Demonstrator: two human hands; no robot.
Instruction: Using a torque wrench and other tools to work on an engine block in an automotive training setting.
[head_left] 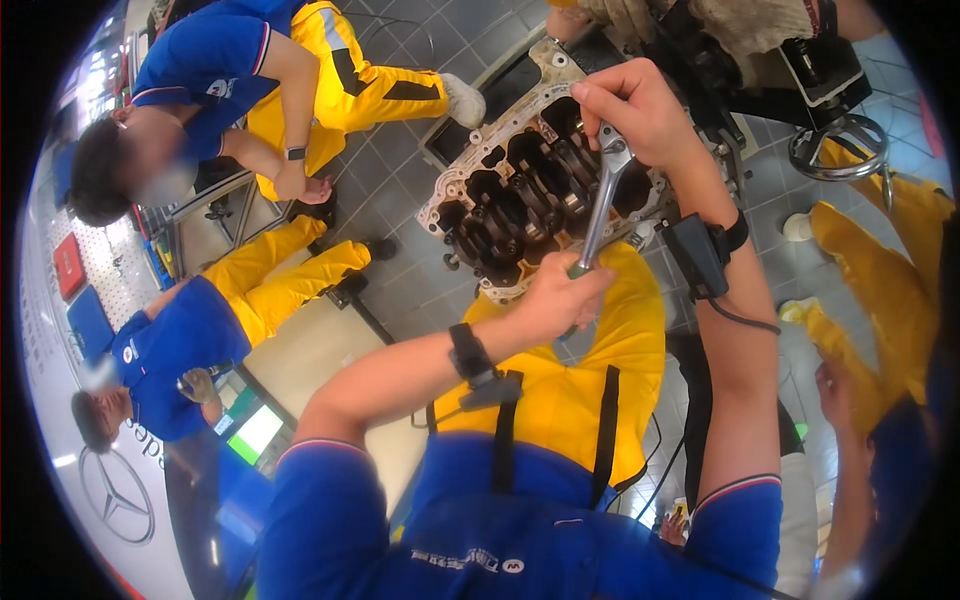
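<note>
My left hand (563, 298) is closed around the handle of a silver ratchet wrench (602, 205), which slants up and away from me. At the wrench's head my right hand (640, 112) is closed, its thumb and fingers bent about the drive end; the fingertips are partly hidden. Beneath the wrench lies an engine block (455, 190) with its underside up, a dark crankshaft (530, 200) showing inside its pale, oil-stained rim. The wrench head is over the block's far right part. What sits below the head cannot be made out.
Another person's gloved hands (755, 30) work at dark machinery beyond the block, near a metal handwheel (838, 148). Two people in blue and yellow are at the left, by a pale bench top (330, 350). At the right, another person's yellow-clad legs (870, 260) stand close.
</note>
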